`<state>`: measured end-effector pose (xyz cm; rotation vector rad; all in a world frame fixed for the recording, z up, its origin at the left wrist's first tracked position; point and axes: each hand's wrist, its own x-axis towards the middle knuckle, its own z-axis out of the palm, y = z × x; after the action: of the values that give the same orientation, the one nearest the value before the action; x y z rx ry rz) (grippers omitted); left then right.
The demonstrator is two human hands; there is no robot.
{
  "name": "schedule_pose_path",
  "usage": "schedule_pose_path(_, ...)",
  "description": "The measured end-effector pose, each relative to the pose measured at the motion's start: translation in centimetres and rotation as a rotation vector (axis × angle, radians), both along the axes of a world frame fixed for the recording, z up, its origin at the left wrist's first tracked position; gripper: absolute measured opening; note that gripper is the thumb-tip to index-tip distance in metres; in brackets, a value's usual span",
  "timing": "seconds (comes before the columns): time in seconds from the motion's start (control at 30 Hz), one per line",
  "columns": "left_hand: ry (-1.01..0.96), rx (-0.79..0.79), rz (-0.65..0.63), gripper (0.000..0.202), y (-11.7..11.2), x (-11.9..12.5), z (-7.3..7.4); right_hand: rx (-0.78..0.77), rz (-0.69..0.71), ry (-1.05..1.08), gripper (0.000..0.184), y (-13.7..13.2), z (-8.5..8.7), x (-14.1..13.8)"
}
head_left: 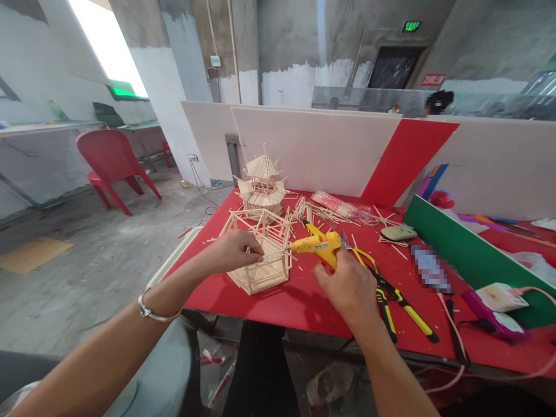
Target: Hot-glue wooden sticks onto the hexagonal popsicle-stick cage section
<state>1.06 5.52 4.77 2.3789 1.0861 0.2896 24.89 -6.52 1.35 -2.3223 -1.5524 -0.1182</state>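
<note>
On a red tabletop [278, 313], near its left end, sits the stick frame [266, 271], open-topped, angular, stick floor. Left hand [232, 252]: reaching over the frame, thumb and fingers pinched at its near upper edge; cannot tell if a stick is between them. Right hand [353, 285]: wrapped round the yellow glue gun [319, 244], nozzle pointing at the frame, close to the left fingertips.

Behind the frame, a tiered stick pagoda [263, 200]. Surface is littered: loose sticks [299, 208], a plastic-wrapped stick bundle [334, 204], small scraps. Right of the right hand: black-and-yellow cutters [408, 307], a computer mouse [397, 233], a pixelated item [431, 268]. Farther right, a green board [456, 260] stands on edge, with a purple-and-white device [495, 313] and pink cable [452, 370] near it.

White partition [304, 150] with a red panel [410, 153] runs along the far table edge. Beyond: unfinished wall [295, 40], part grey, part white; dark door [394, 69], lit green sign [411, 26], top of a person's head [438, 103]. Left side: dusty concrete floor [130, 243], red plastic chair [115, 156], flat tan sheet [37, 255], bright window [113, 46].
</note>
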Motion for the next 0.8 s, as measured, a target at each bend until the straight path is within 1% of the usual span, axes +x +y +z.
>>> schedule_pose_path(0.13,0.003,0.003,0.001,0.015,0.02,-0.03,-0.10,0.008,-0.003,-0.009,0.033,-0.22,-0.18,0.02)
schedule_pose_path(0.4,0.028,0.008,0.011,0.014,-0.15,0.10,0.19,0.036,-0.003,-0.008,0.031,-0.84,0.11,-0.35)
schedule_pose_path(0.6,0.020,0.003,0.018,0.014,-0.28,0.11,0.22,0.045,0.020,-0.005,0.033,-0.86,-0.03,-0.63)
schedule_pose_path(0.8,0.001,0.004,0.013,0.014,-0.16,0.01,0.16,0.041,-0.003,-0.004,0.035,-0.76,0.19,-0.57)
